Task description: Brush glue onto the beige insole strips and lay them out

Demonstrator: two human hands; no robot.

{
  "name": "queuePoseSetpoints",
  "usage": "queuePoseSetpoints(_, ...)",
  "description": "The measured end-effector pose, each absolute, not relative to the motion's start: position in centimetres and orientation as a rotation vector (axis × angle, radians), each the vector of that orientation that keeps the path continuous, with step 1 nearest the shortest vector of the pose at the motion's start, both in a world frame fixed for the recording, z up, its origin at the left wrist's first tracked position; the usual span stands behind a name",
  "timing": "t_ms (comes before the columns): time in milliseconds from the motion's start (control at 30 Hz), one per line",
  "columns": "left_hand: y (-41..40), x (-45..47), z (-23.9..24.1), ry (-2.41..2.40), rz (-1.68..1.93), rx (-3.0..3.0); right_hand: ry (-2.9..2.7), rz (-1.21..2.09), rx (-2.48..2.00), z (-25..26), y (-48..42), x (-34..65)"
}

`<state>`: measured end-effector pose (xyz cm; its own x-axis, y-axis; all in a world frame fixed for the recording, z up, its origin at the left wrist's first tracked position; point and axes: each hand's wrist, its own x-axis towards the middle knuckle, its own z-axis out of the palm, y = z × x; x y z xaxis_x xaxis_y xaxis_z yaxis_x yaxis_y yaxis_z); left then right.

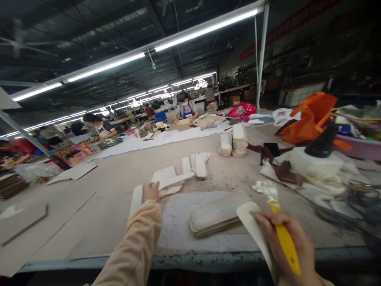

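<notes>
My right hand (290, 246) grips a yellow-handled brush (281, 230) with glue-caked bristles, and also holds a cream oblong piece (253, 226) against the handle. My left hand (151, 191), in a beige sleeve, reaches forward and rests on a pale strip (137, 200) beside a heap of cream cut pieces (166, 180). Between my hands, a stack of flat oblong pieces (216, 216) lies on a grey sheet (181, 222).
Stacks of white pieces (235, 143) stand farther back. A white glue container with a black top (318, 159), orange bags (309, 117) and scissors (360, 190) crowd the right. The table's blue front edge (178, 260) runs below. Other workers sit at the far benches.
</notes>
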<state>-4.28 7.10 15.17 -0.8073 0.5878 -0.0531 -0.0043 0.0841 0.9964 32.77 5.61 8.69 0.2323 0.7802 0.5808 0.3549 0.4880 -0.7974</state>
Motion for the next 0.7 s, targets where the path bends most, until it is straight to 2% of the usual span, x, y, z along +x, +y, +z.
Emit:
queuePoseSetpoints(167,2.8,2.3,12.8,1.748,1.484,0.929,-1.611,0.401,-1.053,9.0,5.5,31.6)
queuePoseSetpoints(267,0.1,8.0,13.1,1.535,1.272,1.281,-1.738,0.507,-1.007,8.6,5.0,30.9)
queuePoseSetpoints(400,-0.7,12.1,13.5,1.478,1.150,1.391,-1.932,0.674,-0.911,7.8,4.3,30.7)
queuePoseSetpoints(600,-0.9,9.2,11.3,1.599,1.279,1.081,-2.086,1.057,-0.804,9.2,4.8,33.1)
queuePoseSetpoints(700,-1.4,7.3,10.1,1.606,1.371,0.898,-2.044,1.078,-0.898,10.8,5.8,34.7)
